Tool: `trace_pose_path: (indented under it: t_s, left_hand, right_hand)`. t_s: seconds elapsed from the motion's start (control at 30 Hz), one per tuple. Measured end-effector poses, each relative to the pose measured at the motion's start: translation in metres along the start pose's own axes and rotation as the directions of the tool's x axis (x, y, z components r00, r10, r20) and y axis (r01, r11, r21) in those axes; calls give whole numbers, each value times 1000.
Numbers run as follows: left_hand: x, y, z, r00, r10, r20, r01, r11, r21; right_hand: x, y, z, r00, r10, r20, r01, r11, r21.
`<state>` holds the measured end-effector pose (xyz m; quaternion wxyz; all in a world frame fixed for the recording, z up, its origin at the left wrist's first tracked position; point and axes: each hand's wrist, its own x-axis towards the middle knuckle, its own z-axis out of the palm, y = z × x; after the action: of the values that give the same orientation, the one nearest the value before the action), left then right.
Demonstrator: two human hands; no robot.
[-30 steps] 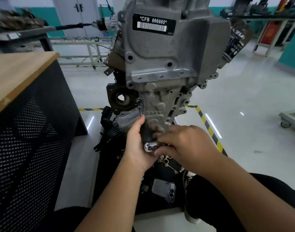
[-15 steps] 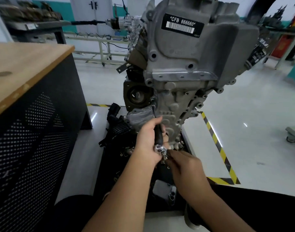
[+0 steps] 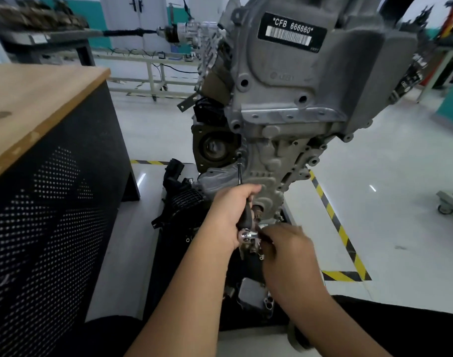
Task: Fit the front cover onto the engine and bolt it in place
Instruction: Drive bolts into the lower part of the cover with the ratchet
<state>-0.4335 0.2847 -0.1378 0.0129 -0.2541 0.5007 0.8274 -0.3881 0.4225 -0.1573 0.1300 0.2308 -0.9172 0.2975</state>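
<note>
The grey engine (image 3: 292, 81) stands upright with a "CFB 666660" label near its top. Its cast front cover (image 3: 274, 161) lies against the lower front face. My left hand (image 3: 230, 210) grips the black handle of a ratchet wrench (image 3: 246, 220); the thin shaft runs up to a bolt at the cover's left edge. The chrome ratchet head (image 3: 247, 236) shows just below that hand. My right hand (image 3: 287, 251) is at the chrome head with curled fingers; what it pinches is blurred and hidden.
A wood-topped bench (image 3: 40, 99) with perforated black sides stands close on the left. Black engine parts (image 3: 181, 199) lie at the engine's base. Yellow-black floor tape (image 3: 336, 222) marks the right side. A wheeled trolley (image 3: 449, 202) sits far right.
My view has shifted left and closer, so the engine sits more to the right. My right hand dropped from the cover face to the ratchet head. My left hand kept its grip on the handle.
</note>
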Motion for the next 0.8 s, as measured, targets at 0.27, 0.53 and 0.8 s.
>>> trace_pose_path:
  t_s: [0.27, 0.53, 0.8]
  left_hand:
    - [10, 7, 2, 999, 11, 41, -15, 996, 84]
    - [17, 25, -7, 980, 70, 187, -121, 953, 277]
    - [33, 22, -7, 977, 54, 205, -57, 998, 10]
  right_hand:
    - [-8, -17, 1, 992, 96, 79, -68, 949, -309]
    - [0, -58, 47, 868, 483, 113, -351, 437, 828]
    - [6, -53, 27, 924, 322, -209, -221, 892, 395]
